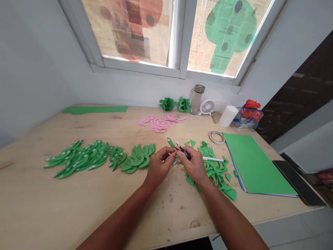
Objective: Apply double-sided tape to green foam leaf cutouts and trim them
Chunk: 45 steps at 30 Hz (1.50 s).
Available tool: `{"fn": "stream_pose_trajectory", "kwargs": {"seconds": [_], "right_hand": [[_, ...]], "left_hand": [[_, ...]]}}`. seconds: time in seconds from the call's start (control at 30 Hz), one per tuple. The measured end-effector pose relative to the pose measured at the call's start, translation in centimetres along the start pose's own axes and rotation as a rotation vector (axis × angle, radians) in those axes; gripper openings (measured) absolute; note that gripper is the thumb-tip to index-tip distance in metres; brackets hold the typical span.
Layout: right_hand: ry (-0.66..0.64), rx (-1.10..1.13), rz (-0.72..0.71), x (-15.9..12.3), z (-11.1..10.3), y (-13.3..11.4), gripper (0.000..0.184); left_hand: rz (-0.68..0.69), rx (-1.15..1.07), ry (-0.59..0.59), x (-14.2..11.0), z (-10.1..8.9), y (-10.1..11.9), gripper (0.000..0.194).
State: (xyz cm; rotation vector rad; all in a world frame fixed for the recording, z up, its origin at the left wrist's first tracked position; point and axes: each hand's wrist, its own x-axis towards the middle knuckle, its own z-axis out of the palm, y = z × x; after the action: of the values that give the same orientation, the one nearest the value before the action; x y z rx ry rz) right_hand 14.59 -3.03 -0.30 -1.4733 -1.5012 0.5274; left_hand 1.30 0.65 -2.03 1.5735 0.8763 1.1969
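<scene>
My left hand (pixel 160 166) is closed near the middle of the table, its fingertips pinching a narrow green paper piece (pixel 170 141) with a white patch near its tip. Against it, my right hand (pixel 195 164) is closed round a slim dark tool (pixel 185 152) with a pale tip; fingers hide most of it, so its kind is unclear. Beside my left hand lies a pile of curved green cutouts (pixel 139 158). Further left are green leaf-shaped pieces (pixel 85 156) with white patches. Green paper scraps (pixel 217 175) and a white pen (pixel 214 159) lie by my right hand.
Pink paper cutouts (pixel 161 122), two green paper ornaments (pixel 168 103), a glass bottle (pixel 197 99) and a small fan (pixel 207 107) stand or lie at the back. To the right are a tape roll (pixel 216 137), a green sheet stack (pixel 260 166) and a black phone-like slab (pixel 299 182).
</scene>
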Motion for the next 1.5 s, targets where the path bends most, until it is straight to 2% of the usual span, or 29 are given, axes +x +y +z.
{"fn": "stream_pose_trajectory", "kwargs": {"seconds": [0.2,0.4,0.67,0.93,1.1,1.27,1.5], "right_hand": [[0.008,-0.001,0.002,0.0,0.0,0.0,0.031],[0.004,0.006,0.008,0.1,-0.1,-0.1,0.030],[-0.002,0.006,-0.002,0.0,-0.1,-0.1,0.028],[-0.009,0.014,-0.001,0.0,-0.1,-0.2,0.028],[-0.012,0.010,-0.003,0.0,-0.1,-0.1,0.029],[-0.012,-0.001,0.002,0.0,0.0,-0.1,0.029],[-0.015,-0.003,0.004,0.0,0.0,-0.1,0.028]], "left_hand": [[-0.009,-0.002,-0.005,0.0,0.0,0.1,0.018],[0.002,0.005,0.040,0.0,0.2,0.5,0.017],[-0.003,0.000,0.018,0.1,0.1,-0.2,0.024],[-0.033,-0.040,0.024,0.0,0.3,0.0,0.027],[-0.006,-0.056,0.020,0.0,0.2,-0.6,0.029],[0.001,0.002,0.024,0.0,0.1,-0.9,0.036],[0.037,-0.014,0.000,-0.1,0.1,-0.2,0.024]]}}
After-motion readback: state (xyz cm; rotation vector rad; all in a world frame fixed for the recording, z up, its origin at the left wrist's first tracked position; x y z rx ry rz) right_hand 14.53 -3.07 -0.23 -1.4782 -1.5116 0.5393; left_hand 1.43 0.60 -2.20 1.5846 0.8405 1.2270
